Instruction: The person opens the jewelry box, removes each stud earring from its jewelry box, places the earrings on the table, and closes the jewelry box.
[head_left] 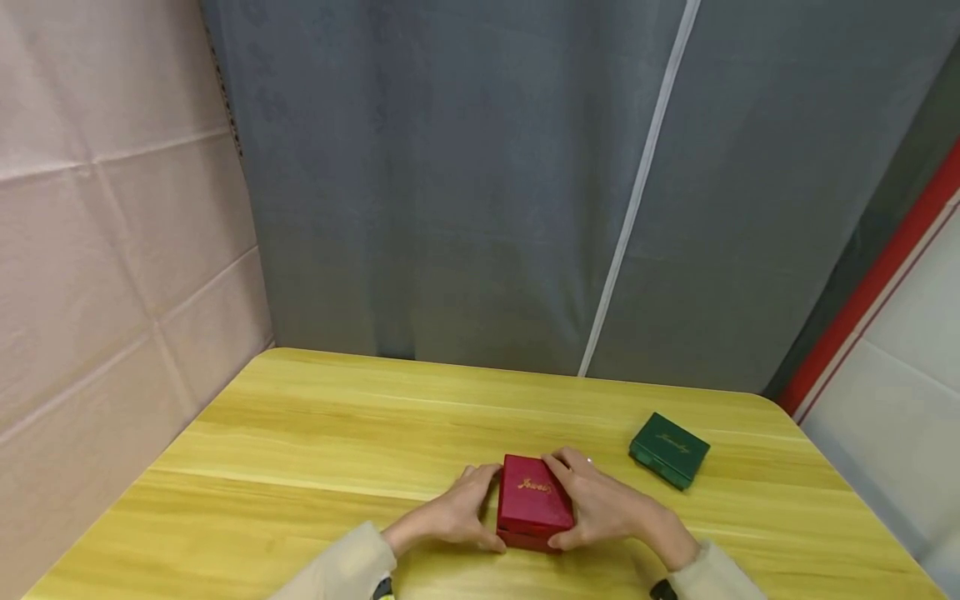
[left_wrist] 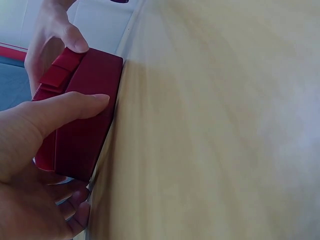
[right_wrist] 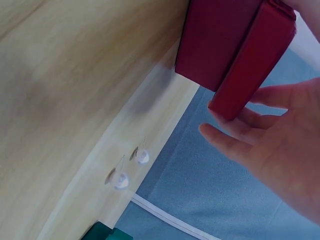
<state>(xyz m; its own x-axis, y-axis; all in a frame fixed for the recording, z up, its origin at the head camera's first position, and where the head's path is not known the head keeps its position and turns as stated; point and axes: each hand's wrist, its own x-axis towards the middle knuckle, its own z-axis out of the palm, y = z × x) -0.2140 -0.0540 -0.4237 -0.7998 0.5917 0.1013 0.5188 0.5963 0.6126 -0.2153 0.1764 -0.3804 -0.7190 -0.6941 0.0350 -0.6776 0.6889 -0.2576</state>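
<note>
A red jewelry box (head_left: 531, 498) with gold lettering on its lid stands on the table in front of me, its lid down. Along its left side lies my left hand (head_left: 459, 508), thumb (left_wrist: 82, 106) flat against the near face and fingers bent around the far side. From the right, my right hand (head_left: 600, 500) grips the same box, its thumb at the near right corner and fingertips (right_wrist: 220, 117) on the lid's far edge. Two small shiny pieces (right_wrist: 119, 180) with thin pins, like earrings, are on the table beyond the right hand.
A green jewelry box (head_left: 670, 450), lid down, lies at the back right of the wooden table (head_left: 337, 425). Behind the far edge hangs a grey curtain (head_left: 450, 183) with a white strip. A pale wall covering (head_left: 112, 250) borders the left side.
</note>
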